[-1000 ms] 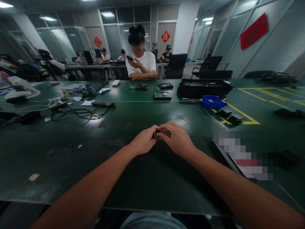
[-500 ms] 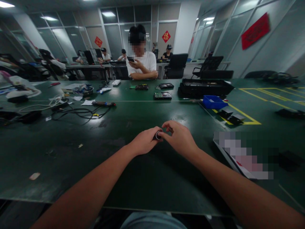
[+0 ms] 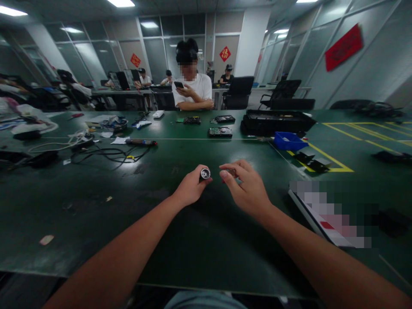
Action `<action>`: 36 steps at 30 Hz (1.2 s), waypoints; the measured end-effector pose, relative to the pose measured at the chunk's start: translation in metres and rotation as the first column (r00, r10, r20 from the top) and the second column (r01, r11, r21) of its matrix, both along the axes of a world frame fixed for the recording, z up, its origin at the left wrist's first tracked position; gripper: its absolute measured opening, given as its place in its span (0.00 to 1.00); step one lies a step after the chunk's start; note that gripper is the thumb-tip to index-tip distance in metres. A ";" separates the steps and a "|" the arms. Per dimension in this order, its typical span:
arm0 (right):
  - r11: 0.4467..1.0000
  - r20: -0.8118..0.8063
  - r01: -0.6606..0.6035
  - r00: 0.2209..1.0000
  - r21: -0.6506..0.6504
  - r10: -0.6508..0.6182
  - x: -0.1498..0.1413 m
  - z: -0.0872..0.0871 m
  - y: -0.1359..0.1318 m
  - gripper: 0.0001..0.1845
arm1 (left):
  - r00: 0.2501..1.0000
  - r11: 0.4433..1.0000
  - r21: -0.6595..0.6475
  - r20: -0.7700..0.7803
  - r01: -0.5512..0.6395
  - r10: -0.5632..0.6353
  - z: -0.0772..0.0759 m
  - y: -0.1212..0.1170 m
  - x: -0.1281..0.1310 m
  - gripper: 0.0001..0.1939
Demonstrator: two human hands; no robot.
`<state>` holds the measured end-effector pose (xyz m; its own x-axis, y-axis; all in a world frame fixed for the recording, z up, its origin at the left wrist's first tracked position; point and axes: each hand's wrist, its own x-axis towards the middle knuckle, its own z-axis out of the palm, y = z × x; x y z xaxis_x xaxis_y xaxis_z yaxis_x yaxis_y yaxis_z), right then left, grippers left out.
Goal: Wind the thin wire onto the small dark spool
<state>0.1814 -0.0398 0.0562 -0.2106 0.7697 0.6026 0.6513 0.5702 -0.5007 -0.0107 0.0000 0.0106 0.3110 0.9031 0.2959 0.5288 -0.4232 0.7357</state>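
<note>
My left hand is wrapped round a short black tube that looks like a flashlight. Its round end faces me, with a bright metal rim and silvery parts inside; my fingers and palm hide the rest of its body. A little to the right, my right hand is apart from the tube, thumb and fingers curled toward each other. Something small and brownish shows between those fingers, too unclear to name. Both hands are just above the green table.
A pixelated flat white item lies right of my right forearm. Farther back are a blue bin, a black case, hard drives and tangled cables. Across the table a person holds a phone.
My hands were together at the tube's end; now they are apart. The left has moved slightly left and turned the tube's open end toward me, while the right has shifted a little right.
</note>
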 end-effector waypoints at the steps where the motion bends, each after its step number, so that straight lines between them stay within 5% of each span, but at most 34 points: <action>1: 1.000 -0.012 0.027 1.000 -0.014 -0.027 0.000 0.001 -0.001 0.15 | 1.000 1.000 -0.002 -0.004 -0.010 0.010 0.000 0.000 0.000 0.09; 6: 0.998 -0.150 0.057 0.987 0.023 -0.053 0.001 0.000 -0.008 0.14 | 1.000 1.000 -0.018 -0.025 -0.017 0.017 0.000 0.001 0.000 0.10; 12: 0.999 -0.086 -0.042 0.995 -0.004 0.042 -0.001 -0.004 -0.008 0.13 | 1.000 1.000 -0.014 -0.017 0.013 -0.014 0.001 0.000 0.000 0.10; 20: 0.999 -0.080 0.052 0.995 0.009 -0.051 -0.001 -0.002 -0.004 0.12 | 1.000 1.000 -0.010 -0.023 0.021 -0.021 0.003 -0.001 0.001 0.10; 31: 0.999 -0.063 -0.046 0.997 0.008 0.046 -0.001 -0.003 -0.007 0.11 | 0.999 0.999 -0.007 -0.040 0.032 -0.032 0.002 -0.002 0.002 0.11; 36: 1.000 -0.080 0.018 0.997 -0.004 -0.018 -0.002 -0.002 -0.005 0.11 | 0.999 0.999 -0.003 -0.029 0.040 -0.040 0.003 -0.003 0.002 0.10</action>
<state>0.1796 -0.0450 0.0543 -0.1478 0.7752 0.6142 0.6191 0.5568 -0.5538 -0.0089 -0.0026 0.0132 0.3554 0.8905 0.2841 0.5324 -0.4427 0.7215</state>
